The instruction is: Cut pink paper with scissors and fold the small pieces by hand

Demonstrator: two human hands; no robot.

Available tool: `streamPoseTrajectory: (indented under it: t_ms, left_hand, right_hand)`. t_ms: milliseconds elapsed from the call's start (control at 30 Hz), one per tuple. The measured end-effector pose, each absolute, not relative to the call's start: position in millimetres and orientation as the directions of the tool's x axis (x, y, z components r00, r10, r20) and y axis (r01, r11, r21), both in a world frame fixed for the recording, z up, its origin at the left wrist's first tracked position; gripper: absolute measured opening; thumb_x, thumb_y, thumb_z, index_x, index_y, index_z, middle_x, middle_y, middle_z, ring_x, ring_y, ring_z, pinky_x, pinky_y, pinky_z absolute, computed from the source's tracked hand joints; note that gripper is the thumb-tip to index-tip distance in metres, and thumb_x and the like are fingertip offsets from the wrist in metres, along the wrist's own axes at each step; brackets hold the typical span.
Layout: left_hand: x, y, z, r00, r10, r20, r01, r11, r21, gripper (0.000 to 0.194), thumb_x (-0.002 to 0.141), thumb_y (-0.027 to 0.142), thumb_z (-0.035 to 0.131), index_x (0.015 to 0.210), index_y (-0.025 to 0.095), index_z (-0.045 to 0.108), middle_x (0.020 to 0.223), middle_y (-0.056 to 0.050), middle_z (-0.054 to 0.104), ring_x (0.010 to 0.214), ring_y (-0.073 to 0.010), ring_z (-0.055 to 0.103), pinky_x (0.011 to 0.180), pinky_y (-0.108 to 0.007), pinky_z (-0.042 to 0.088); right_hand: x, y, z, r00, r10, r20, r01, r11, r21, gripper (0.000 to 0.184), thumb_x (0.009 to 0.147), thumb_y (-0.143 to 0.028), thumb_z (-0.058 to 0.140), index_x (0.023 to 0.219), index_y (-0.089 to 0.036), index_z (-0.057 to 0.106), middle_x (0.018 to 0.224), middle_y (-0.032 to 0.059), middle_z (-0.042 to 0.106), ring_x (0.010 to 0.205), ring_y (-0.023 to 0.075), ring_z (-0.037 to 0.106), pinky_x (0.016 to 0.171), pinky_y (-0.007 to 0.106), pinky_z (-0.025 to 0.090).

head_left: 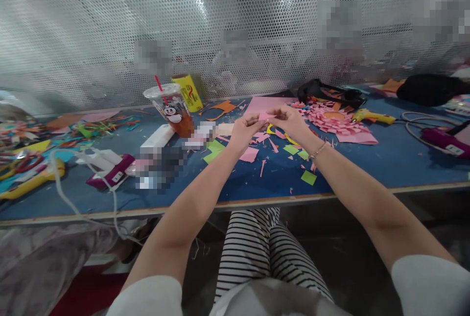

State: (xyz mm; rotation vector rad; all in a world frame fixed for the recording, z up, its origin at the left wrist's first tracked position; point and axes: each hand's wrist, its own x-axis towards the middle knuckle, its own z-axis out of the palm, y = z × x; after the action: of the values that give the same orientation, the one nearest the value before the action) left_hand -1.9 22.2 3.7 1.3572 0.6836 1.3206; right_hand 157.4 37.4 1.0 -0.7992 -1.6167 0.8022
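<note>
Both my hands meet above the middle of the blue table, pinching one small piece of pink paper. My left hand grips its left side, and my right hand has the right side between the fingertips. Under and around them lie pink paper scraps and green paper squares. Beyond my right hand sits a round craft piece covered with many pink paper strips, on a pink sheet. Another pink sheet lies flat behind my hands.
Left of my hands stands a plastic cup of brown drink with a red straw, beside a yellow box. Yellow glue guns with cords lie at both sides. A purple power strip is at left. A perforated metal screen rises behind.
</note>
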Motion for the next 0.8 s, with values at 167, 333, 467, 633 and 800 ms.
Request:
streamPoseTrajectory:
  t_ms: [167,333,467,633,800]
  left_hand:
    - [-3,25,4,0.179,0.923,0.340,-0.304,-0.277,0.912,0.028,0.056,0.027,0.076,0.079,0.014,0.066,0.075,-0.003,0.069,0.073,-0.0130,0.066,0.083,-0.031,0.050]
    - [-2,23,5,0.131,0.939,0.318,-0.338,-0.259,0.905,0.029,0.055,0.025,0.077,0.079,0.014,0.064,0.073,-0.001,0.068,0.070,-0.0114,0.065,0.081,-0.031,0.051]
    - [-1,22,5,0.128,0.942,0.311,-0.350,-0.251,0.903,0.028,0.055,0.025,0.077,0.078,0.014,0.063,0.072,-0.001,0.068,0.070,-0.0111,0.064,0.082,-0.031,0.050]
    - [2,20,6,0.108,0.947,0.301,-0.387,-0.239,0.891,0.028,0.054,0.024,0.077,0.075,0.015,0.062,0.070,0.001,0.067,0.071,-0.0118,0.065,0.081,-0.030,0.050]
    - [1,21,4,0.128,0.936,0.329,-0.426,-0.248,0.870,0.026,0.055,0.024,0.077,0.075,0.015,0.063,0.071,0.000,0.067,0.072,-0.0125,0.066,0.076,-0.027,0.050]
  right_hand:
    - [158,33,5,-0.132,0.823,0.552,0.130,0.566,-0.814,0.025,0.066,-0.039,0.067,0.079,-0.018,0.063,0.074,0.0025,0.062,0.068,0.0137,0.057,0.067,0.031,0.048]
    - [157,30,6,-0.116,0.827,0.551,0.147,0.563,-0.814,0.023,0.067,-0.039,0.067,0.073,-0.018,0.062,0.068,0.0020,0.060,0.064,0.0132,0.055,0.065,0.030,0.046]
    - [154,27,9,-0.080,0.839,0.539,0.085,0.544,-0.835,0.023,0.065,-0.036,0.069,0.076,-0.019,0.058,0.072,0.0018,0.060,0.067,0.0136,0.056,0.067,0.030,0.047]
    - [152,24,11,-0.048,0.852,0.521,0.037,0.522,-0.852,0.027,0.063,-0.033,0.071,0.079,-0.019,0.054,0.073,0.0016,0.059,0.067,0.0133,0.056,0.066,0.031,0.048]
    - [152,23,13,-0.029,0.858,0.513,0.035,0.513,-0.857,0.026,0.062,-0.033,0.072,0.077,-0.019,0.056,0.071,0.0005,0.059,0.066,0.0125,0.056,0.067,0.030,0.049]
